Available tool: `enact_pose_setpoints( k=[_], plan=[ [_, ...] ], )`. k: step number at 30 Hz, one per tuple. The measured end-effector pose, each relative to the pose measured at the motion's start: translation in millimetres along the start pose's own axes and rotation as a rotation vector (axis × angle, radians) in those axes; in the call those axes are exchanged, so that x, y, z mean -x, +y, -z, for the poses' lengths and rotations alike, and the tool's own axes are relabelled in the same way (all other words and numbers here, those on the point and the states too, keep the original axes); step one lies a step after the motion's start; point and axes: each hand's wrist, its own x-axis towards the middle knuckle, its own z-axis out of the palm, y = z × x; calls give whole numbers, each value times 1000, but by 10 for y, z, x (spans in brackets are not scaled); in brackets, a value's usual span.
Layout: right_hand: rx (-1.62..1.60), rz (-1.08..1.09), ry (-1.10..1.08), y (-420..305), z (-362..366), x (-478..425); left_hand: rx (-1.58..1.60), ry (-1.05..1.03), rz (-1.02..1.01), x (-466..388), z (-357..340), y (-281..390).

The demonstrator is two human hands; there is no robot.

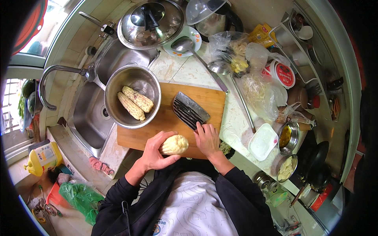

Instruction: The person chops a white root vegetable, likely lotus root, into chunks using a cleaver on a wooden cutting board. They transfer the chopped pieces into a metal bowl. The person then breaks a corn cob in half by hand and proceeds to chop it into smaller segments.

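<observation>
My left hand holds a pale ear of corn above the near edge of the wooden cutting board. A cleaver with a dark, streaked blade lies flat on the board. The fingertips of my right hand touch its near end; the handle is not seen, so whether they grip it I cannot tell. At the board's left stands a steel bowl, partly over the sink side, with two ears of corn in it.
Left of the bowl is a double steel sink with a curved faucet. Behind the board are a large lidded pan, a plate and a ladle. Plastic bags, a white tray and an oil bowl stand at right.
</observation>
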Motion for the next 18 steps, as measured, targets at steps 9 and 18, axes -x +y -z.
enact_pose_setpoints(
  k=[9,18],
  plan=[
    [-834,-141,1,-556,1168,-207,-279,-51,-76,-65,-17,197],
    [-899,-72,-55,-507,1198,-109,-318,-111,-96,-125,-182,392]
  ],
)
